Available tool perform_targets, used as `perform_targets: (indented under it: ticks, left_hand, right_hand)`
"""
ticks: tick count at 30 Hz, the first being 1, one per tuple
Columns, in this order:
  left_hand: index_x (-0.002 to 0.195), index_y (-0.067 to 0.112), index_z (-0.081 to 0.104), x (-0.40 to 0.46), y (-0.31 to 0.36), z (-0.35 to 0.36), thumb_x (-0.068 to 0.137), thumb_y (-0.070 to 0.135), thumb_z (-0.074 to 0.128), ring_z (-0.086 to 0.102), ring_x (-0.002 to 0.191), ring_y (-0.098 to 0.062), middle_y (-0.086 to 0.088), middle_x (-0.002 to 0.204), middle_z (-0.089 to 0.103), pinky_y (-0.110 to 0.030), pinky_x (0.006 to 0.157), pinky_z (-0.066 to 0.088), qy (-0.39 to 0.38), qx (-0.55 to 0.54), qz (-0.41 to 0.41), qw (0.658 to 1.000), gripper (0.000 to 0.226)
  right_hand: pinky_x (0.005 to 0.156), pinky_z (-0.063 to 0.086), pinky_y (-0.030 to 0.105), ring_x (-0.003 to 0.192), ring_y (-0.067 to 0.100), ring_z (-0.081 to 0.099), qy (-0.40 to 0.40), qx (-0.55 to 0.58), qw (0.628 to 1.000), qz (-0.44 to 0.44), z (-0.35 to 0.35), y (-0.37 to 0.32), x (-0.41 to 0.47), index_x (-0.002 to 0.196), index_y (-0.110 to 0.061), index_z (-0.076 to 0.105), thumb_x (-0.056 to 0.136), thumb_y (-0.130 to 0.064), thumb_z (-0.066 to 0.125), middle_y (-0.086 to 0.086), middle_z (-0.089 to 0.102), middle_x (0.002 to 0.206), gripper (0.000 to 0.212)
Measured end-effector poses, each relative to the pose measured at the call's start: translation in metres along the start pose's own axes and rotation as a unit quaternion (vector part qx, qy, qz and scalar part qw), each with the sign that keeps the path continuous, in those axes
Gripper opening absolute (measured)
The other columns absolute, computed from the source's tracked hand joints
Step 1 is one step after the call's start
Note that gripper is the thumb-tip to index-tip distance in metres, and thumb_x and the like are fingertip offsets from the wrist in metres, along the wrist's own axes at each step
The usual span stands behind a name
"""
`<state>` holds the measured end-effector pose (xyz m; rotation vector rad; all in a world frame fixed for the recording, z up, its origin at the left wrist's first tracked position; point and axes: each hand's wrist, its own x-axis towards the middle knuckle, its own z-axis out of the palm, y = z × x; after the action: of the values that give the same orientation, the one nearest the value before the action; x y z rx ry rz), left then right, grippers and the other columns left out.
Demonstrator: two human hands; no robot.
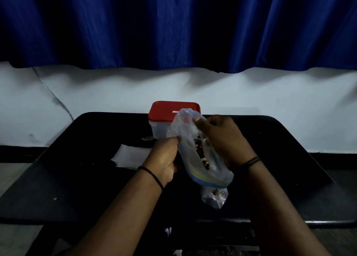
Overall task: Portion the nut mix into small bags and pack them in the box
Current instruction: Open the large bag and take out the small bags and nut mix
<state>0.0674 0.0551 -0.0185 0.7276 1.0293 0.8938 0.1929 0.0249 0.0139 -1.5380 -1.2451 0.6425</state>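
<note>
A clear zip bag (pixel 195 155) with a blue seal strip and a dark nut mix inside hangs above the middle of the black table (pixel 77 178). My left hand (pixel 166 159) grips its left edge. My right hand (pixel 220 138) pinches its upper right side, thumb on the plastic. Below it on the table lies a smaller clear bag (pixel 214 196) with a few nuts in it. Behind the hands a translucent box with a red lid (pixel 166 110) stands shut at the table's far edge.
A stack of flat clear small bags (pixel 131 156) lies on the table left of my left hand. A white wall and blue curtain rise behind the table. The table's near edge (pixel 318 222) runs across below my forearms.
</note>
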Motion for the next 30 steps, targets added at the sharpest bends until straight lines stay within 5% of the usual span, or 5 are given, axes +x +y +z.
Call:
perform_targets:
  ticks: [5, 12, 17, 22, 30]
  left_hand:
    - [0.092, 0.004, 0.057, 0.002, -0.001, 0.000, 0.103, 0.004, 0.035, 0.053, 0.068, -0.018, -0.009, 0.078, 0.055, -0.028, 0.056, 0.049, -0.004, -0.049, -0.020, 0.999, 0.025]
    - [0.119, 0.000, 0.061, 0.009, 0.006, -0.008, 0.101, 0.033, 0.049, 0.061, 0.107, -0.035, -0.021, 0.114, 0.064, -0.046, 0.101, 0.047, 0.006, -0.079, -0.027, 0.996, 0.039]
    - [0.074, 0.012, 0.066, 0.014, 0.022, -0.026, 0.093, 0.023, 0.051, 0.058, 0.054, -0.016, -0.003, 0.064, 0.058, -0.023, 0.055, 0.051, -0.059, -0.065, -0.044, 0.995, 0.027]
    - [0.082, 0.011, 0.069, 0.018, 0.029, -0.039, 0.080, 0.026, 0.056, 0.062, 0.076, -0.025, -0.007, 0.082, 0.063, -0.035, 0.078, 0.051, -0.068, -0.076, -0.031, 0.994, 0.019]
    - [0.078, 0.013, 0.068, 0.023, 0.019, -0.038, 0.065, 0.025, 0.068, 0.057, 0.068, -0.022, -0.006, 0.076, 0.058, -0.032, 0.070, 0.047, -0.062, -0.041, -0.011, 0.997, 0.018]
  right_hand:
    - [0.052, 0.037, 0.027, 0.050, 0.015, 0.047, 0.002, -0.085, 0.996, 0.009, 0.001, 0.001, -0.002, 0.062, -0.010, 0.050, 0.090, -0.046, 0.063, 0.000, 0.048, 0.053, 0.047]
    - [0.056, 0.042, 0.030, 0.062, 0.022, 0.061, 0.078, -0.218, 0.973, -0.021, -0.017, 0.010, 0.005, 0.062, -0.012, 0.058, 0.086, -0.063, 0.053, 0.001, 0.060, 0.058, 0.057]
    - [0.051, 0.045, 0.021, 0.049, 0.015, 0.058, 0.055, 0.076, 0.990, 0.104, -0.038, 0.016, 0.013, 0.071, -0.009, 0.068, 0.094, -0.037, 0.061, 0.003, 0.064, 0.056, 0.037]
    - [0.033, 0.036, 0.015, 0.030, 0.016, 0.050, 0.002, 0.223, 0.942, 0.252, -0.054, 0.021, 0.010, 0.075, -0.007, 0.061, 0.097, -0.025, 0.053, 0.017, 0.064, 0.058, 0.030]
    - [0.072, 0.042, 0.029, 0.082, 0.018, 0.055, 0.019, -0.232, 0.972, 0.024, -0.050, 0.023, 0.017, 0.098, -0.011, 0.066, 0.098, -0.022, 0.052, 0.002, 0.060, 0.089, 0.018]
